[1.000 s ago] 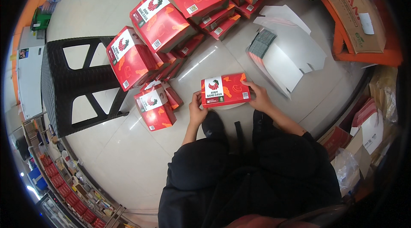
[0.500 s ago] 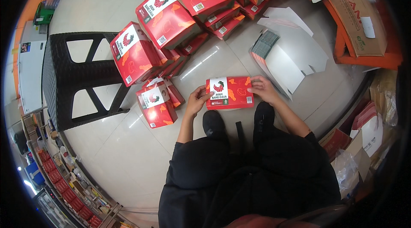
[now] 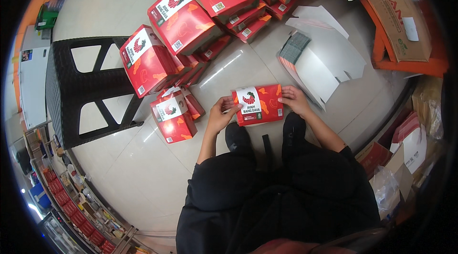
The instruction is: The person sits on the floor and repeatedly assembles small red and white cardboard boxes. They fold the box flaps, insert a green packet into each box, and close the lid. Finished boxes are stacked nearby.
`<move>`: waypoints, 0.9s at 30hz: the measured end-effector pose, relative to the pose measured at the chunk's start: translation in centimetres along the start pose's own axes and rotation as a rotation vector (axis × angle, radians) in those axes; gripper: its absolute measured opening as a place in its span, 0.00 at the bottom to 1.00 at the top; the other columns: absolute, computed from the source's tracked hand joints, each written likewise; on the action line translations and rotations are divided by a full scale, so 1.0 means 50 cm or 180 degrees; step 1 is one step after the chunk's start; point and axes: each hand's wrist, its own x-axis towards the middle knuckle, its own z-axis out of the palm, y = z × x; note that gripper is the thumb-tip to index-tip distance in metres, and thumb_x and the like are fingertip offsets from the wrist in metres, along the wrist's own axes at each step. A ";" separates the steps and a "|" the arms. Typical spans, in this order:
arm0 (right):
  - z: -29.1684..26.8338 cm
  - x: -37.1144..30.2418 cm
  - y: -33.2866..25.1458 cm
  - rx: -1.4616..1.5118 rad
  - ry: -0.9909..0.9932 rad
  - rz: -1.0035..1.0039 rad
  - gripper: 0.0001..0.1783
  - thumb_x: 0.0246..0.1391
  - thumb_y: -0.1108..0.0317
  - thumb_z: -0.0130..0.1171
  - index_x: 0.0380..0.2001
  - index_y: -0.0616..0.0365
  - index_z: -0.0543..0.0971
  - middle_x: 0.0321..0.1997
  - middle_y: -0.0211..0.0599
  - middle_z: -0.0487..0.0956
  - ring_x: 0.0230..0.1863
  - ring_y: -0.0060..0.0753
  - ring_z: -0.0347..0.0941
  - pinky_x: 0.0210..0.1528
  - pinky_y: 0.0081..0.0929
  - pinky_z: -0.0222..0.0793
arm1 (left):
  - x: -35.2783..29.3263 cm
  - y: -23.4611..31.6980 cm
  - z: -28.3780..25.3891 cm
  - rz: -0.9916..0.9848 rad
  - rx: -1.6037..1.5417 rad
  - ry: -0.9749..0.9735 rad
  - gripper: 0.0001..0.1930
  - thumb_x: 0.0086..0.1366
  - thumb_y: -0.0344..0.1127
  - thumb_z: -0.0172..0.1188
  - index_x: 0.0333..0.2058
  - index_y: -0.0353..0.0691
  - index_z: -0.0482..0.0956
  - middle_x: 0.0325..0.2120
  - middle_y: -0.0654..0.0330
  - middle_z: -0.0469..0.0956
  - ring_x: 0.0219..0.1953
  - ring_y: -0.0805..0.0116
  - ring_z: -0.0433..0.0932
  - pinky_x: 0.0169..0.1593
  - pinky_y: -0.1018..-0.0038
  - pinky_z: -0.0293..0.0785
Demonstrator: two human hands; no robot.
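Around the person, the pale tiled floor (image 3: 138, 173) carries a black stool (image 3: 76, 84) on the left and, in front, leaning stacks of red boxes (image 3: 179, 22) that partly cover its legs from view. Far right, a brown carton (image 3: 403, 25) rests on an orange stand (image 3: 410, 65); nearer, a pile of white sheets (image 3: 334, 63) lies flat on the tiles, just beyond the right hand (image 3: 293, 100). Two dark shoes (image 3: 294, 127) stand close below the work.

Both forearms reach forward, with wrists turned inward. The left hand (image 3: 223, 114) curls at one end, its thumb over the printed face; the right hand's fingers press the opposite end. Between them sits the box (image 3: 261, 104), held at both short sides, printed face up, just ahead of the shoes.
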 end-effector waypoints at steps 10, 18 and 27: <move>0.000 0.004 0.002 -0.0046 0.0031 -0.0052 0.22 0.43 0.78 0.64 0.44 0.64 0.71 0.42 0.39 0.76 0.45 0.28 0.72 0.50 0.25 0.67 | -0.020 0.006 0.009 0.0135 -0.0396 -0.0079 0.31 0.49 0.39 0.71 0.48 0.31 0.67 0.42 0.53 0.74 0.46 0.66 0.74 0.48 0.71 0.71; 0.006 -0.004 -0.001 -0.0092 0.0079 0.0174 0.23 0.45 0.75 0.63 0.47 0.63 0.69 0.45 0.39 0.75 0.46 0.28 0.71 0.48 0.24 0.68 | -0.040 0.024 0.021 0.0288 -0.0249 -0.0073 0.45 0.38 0.41 0.76 0.54 0.36 0.62 0.51 0.51 0.68 0.56 0.59 0.65 0.55 0.62 0.65; 0.000 -0.005 -0.001 -0.0054 0.0035 0.0358 0.24 0.46 0.74 0.63 0.48 0.61 0.68 0.46 0.36 0.75 0.46 0.25 0.70 0.44 0.21 0.68 | -0.041 0.016 0.017 0.0298 -0.0305 -0.0076 0.46 0.39 0.43 0.76 0.55 0.36 0.61 0.50 0.50 0.66 0.55 0.60 0.65 0.49 0.64 0.70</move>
